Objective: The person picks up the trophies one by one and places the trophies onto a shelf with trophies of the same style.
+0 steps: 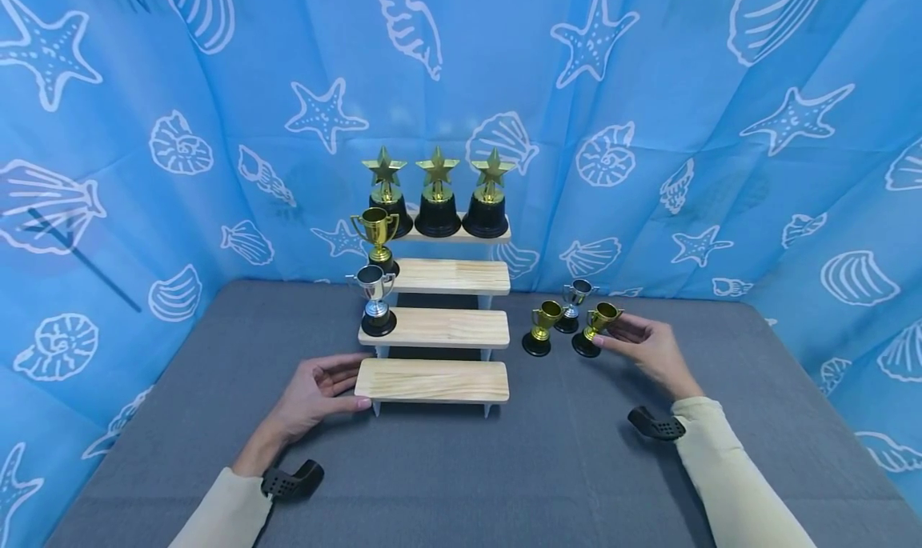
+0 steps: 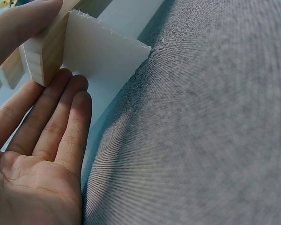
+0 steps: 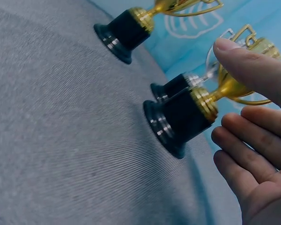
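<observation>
Nearest the camera, at the bottom of the head view, two cream sleeves [image 1: 727, 468] come up from the lower corners over a grey table cover [image 1: 461, 484].

The left hand [image 1: 317, 392], left of centre, lies against the left end of the bottom step [image 1: 432, 380] of a wooden stepped stand [image 1: 439, 328]. Its fingers are straight and relaxed, with the thumb on top of the board's end and the fingertips [image 2: 72, 86] at its lower edge beside the white leg [image 2: 103, 56]. It steadies the step rather than gripping it.

The right hand [image 1: 644, 344], right of centre, is open and loosely cupped around a small gold cup trophy [image 1: 598, 328] that stands on the cover. In the right wrist view the thumb [image 3: 250, 65] lies at the cup's bowl and the fingers sit just beside the black base [image 3: 175, 122]. Whether they press on it cannot be told.

Just left of this trophy stands a second gold cup [image 1: 542, 326], and behind the pair a silver cup [image 1: 574, 302].

Farther up the stand, a silver trophy [image 1: 376, 300] sits on the left end of the second step, and a larger gold trophy [image 1: 378, 240] on the left end of the third. Three gold star trophies [image 1: 437, 192] fill the top step.

Behind everything hangs a blue backdrop [image 1: 648, 92] printed with white shells and starfish.
</observation>
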`<state>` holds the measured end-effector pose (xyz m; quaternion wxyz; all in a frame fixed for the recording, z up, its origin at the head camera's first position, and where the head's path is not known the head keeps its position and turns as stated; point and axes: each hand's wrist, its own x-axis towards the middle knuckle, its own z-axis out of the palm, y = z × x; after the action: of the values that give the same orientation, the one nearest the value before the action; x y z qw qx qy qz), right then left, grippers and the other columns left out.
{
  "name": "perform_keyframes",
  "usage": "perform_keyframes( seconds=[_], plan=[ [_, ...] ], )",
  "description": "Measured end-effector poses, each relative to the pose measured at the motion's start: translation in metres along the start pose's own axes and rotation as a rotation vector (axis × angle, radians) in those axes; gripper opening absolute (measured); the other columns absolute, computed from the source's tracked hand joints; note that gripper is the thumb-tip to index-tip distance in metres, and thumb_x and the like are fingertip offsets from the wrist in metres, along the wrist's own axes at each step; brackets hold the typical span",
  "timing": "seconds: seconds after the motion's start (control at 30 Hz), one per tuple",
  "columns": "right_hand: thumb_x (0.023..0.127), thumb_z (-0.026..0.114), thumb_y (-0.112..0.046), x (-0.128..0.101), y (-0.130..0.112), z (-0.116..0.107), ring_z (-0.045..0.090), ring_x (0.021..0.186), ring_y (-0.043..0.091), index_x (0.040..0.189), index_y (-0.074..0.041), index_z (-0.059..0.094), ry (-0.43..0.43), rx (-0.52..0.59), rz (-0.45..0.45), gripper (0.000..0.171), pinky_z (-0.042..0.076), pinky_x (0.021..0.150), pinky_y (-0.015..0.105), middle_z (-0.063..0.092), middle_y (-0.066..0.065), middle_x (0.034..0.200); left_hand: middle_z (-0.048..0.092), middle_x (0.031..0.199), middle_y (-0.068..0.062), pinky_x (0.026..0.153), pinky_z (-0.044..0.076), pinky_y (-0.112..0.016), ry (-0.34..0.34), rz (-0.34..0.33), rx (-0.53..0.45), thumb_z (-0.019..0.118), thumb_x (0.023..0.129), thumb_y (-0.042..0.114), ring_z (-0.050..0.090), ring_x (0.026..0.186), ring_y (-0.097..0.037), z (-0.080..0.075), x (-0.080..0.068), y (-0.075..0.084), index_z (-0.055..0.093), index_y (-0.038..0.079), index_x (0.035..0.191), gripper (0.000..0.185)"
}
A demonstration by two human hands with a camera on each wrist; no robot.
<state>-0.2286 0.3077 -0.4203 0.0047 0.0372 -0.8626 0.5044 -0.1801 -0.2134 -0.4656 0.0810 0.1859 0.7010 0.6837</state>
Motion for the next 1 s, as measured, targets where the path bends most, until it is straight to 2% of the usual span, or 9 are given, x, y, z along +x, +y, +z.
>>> perform_keyframes(
  seconds=[0.1,0.27,0.57,1.0],
  plan=[
    [0.089,0.081,-0.028,0.001,0.002,0.003,0.060,0.124,0.036,0.139,0.005,0.057,-0.003,-0.037,0.017,0.064,0.051,0.086,0.009,0.061,0.025,0.134,0.049,0.140,-0.037,0.104,0.051,-0.028,-0.005,0.008,-0.004,0.078,0.081,-0.008,0.062,0.120,-0.011,0.000,0.000,0.000,0.046,-0.017,0.139,0.067],
    [0.089,0.081,-0.031,0.004,0.007,0.006,0.061,0.121,0.038,0.140,0.004,0.056,0.002,-0.078,0.028,0.067,0.052,0.082,0.010,0.063,0.025,0.131,0.050,0.140,-0.037,0.104,0.051,-0.028,-0.007,0.016,-0.007,0.078,0.081,-0.009,0.062,0.120,-0.012,-0.001,0.000,-0.001,0.046,-0.017,0.139,0.067],
    [0.090,0.080,-0.032,0.006,0.012,0.011,0.062,0.119,0.040,0.138,0.005,0.058,-0.015,-0.079,0.002,0.065,0.052,0.082,0.010,0.065,0.026,0.129,0.049,0.140,-0.037,0.103,0.051,-0.027,0.004,0.001,-0.008,0.079,0.081,-0.008,0.062,0.119,-0.011,0.000,0.000,0.001,0.046,-0.018,0.139,0.068],
    [0.088,0.082,-0.030,0.011,0.014,0.019,0.066,0.112,0.034,0.133,0.004,0.063,0.001,-0.103,-0.041,0.060,0.054,0.080,0.012,0.068,0.024,0.124,0.049,0.139,-0.038,0.104,0.051,-0.027,0.005,-0.004,-0.005,0.079,0.080,-0.008,0.062,0.119,-0.011,0.002,-0.001,0.004,0.046,-0.018,0.139,0.068]
  ],
)
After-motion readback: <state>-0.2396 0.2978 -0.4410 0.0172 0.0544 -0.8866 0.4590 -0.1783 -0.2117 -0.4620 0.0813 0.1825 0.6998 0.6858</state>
